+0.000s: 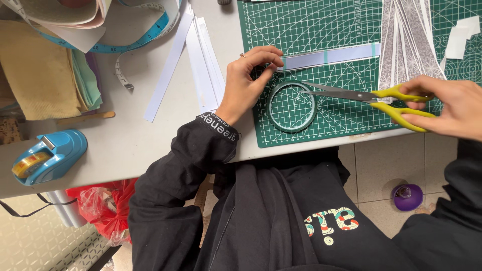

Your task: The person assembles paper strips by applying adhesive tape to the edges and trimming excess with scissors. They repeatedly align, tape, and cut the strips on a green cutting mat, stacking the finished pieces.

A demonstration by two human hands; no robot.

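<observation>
Left hand (247, 83): fingertips pinched on the near end of a pale lilac paper strip (329, 55), pressing it to the green cutting mat (321, 25).
Right hand (447, 108): fingers closed through the yellow handles of the scissors (366, 96), blades nearly shut, tips pointing left.
Tape roll (291, 107): flat on the mat, just below the strip; scissor blades lie across its upper rim.
Surroundings: white paper strips (201, 60) left of the mat; blue tape dispenser (47, 156) at the table's near-left edge.
</observation>
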